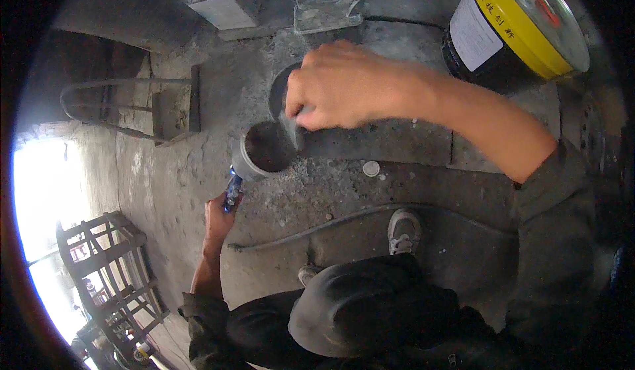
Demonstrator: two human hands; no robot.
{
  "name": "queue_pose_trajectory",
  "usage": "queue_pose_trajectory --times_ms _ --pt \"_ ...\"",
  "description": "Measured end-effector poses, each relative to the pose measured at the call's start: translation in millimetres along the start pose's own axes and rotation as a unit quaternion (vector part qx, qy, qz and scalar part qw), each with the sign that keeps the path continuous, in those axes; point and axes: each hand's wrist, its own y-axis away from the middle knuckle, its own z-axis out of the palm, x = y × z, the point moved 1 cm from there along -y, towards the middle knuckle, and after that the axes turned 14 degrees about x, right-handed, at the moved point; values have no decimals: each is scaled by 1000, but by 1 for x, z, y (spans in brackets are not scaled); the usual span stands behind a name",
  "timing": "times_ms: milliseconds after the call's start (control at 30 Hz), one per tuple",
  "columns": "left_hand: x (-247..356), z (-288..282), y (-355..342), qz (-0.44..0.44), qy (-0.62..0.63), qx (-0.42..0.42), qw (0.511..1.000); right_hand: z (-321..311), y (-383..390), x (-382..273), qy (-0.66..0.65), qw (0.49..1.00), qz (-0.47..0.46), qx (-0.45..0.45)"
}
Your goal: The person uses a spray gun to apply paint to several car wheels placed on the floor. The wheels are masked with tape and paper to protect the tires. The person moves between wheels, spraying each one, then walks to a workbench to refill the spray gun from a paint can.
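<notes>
My left hand (219, 216) is closed around a blue handle (233, 191). Directly above the handle is a round grey cup (246, 161), its open mouth facing up toward me and its inside dark brown. Whether handle and cup are one piece I cannot tell. My right hand (340, 85) reaches across from the right with its fingers curled in a pinch. From them a thin, flat grey piece (292, 132) hangs at the cup's right rim, smeared by motion. Behind this hand, partly hidden, lies a dark round thing (279, 95).
A black drum with a yellow band (529, 29) stands at the far right. At the back are a rectangular can (228, 9) and a dusty tray (327, 16). A metal-framed stand (175, 112) is left. A hose (317, 231) crosses the floor before my shoes (403, 231).
</notes>
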Motion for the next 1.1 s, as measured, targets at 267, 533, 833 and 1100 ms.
queue_pose_trajectory --times_ms 267,533,833,1100 --pt "30 -25 -43 -17 -122 108 987 9 22 71 57 984 155 68" --pt "92 -49 -78 15 -260 121 958 51 40 93 90 977 160 108" --pt "70 -33 -75 -43 -251 78 964 102 50 100 34 986 158 52" --pt "32 -10 -59 -139 -168 -2 976 107 61 104 48 981 158 98"
